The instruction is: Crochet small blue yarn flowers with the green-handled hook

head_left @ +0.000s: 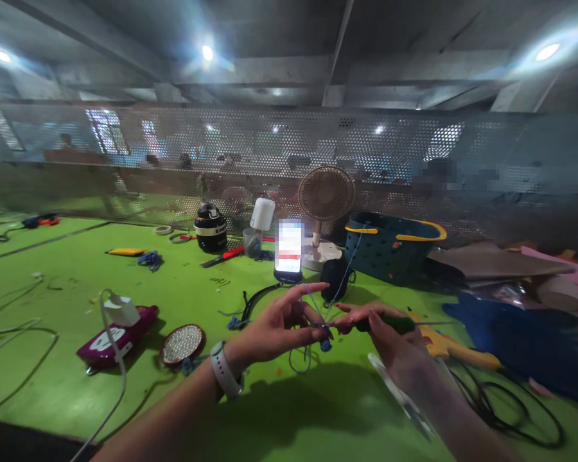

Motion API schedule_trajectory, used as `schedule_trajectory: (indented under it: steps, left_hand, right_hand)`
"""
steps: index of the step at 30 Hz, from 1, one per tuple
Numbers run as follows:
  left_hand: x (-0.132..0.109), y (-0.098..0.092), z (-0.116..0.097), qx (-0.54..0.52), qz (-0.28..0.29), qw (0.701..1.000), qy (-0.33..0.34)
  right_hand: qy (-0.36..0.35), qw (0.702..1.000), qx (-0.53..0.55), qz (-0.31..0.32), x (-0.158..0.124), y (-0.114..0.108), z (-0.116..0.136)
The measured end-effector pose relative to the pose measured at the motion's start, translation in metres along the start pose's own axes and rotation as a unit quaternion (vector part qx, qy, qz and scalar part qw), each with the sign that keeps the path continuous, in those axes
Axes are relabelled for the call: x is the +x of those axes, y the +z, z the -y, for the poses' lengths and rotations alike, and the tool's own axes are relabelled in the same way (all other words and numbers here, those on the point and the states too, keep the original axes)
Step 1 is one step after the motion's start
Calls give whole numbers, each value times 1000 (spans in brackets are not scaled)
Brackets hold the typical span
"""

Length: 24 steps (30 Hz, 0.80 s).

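My right hand [390, 340] is closed round the dark green handle of a crochet hook [404, 324], its tip pointing left toward my other hand. A small piece of blue crochet work [325, 345] is pinched between the thumb and fingers of my left hand [279, 324], whose index finger is stretched out. Blue yarn [349, 269] runs from the basket [385, 263] down to the fingers and crosses the raised index finger. Under the left hand hangs a loose loop of yarn [299, 369]. Fingers hide where the hook's tip meets the stitches.
Ahead stand a lit phone [289, 253], a fan [326, 196] and a black jar [210, 230]. A purple power bank-like box [118, 340] with a cable and a studded round object [183, 343] lie left. Right are yellow-handled scissors [455, 346], a black cord [515, 417] and blue cloth [520, 346].
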<state>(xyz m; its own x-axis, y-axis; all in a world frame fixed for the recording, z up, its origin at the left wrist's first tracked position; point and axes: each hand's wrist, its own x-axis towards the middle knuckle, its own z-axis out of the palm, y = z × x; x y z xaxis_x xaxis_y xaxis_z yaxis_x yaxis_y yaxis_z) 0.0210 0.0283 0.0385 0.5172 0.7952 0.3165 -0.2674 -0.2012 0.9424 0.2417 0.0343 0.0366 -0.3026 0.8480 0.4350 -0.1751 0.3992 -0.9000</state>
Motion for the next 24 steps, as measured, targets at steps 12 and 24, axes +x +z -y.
schedule_trajectory:
  steps: [12,24]
  left_hand:
    - [-1,0,2,48,9,999,4]
    - [1,6,-2,247,-101,963,-38]
  right_hand:
    - [27,999,-28,2,3,-6,0]
    - [-121,944,-295,83,7,-1,-18]
